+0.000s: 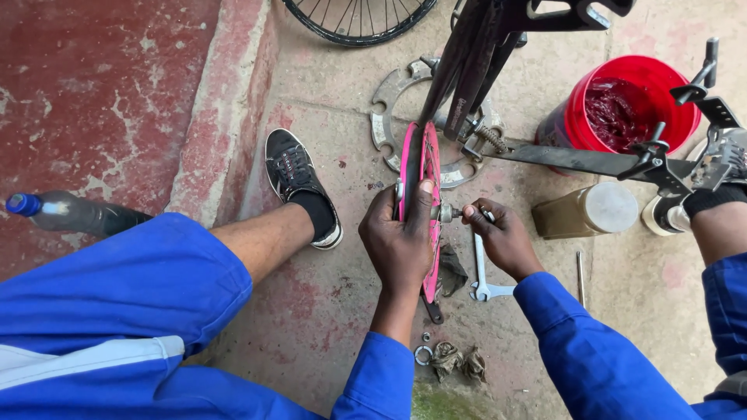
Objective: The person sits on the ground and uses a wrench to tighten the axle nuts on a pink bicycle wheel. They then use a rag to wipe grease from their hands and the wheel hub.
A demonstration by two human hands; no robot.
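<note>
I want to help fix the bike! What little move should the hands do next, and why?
Probably keep turning the small metal nut on the axle. The right hand pinches it with its fingertips while the left hand grips the pink bicycle wheel rim to steady it. The silver spanner lies unused on the concrete floor.

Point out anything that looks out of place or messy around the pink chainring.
Small parts lie loose on the concrete floor: a washer and two grimy bits below the left hand, and a spanner under the right hand. The pink chainring looks scuffed.
</note>
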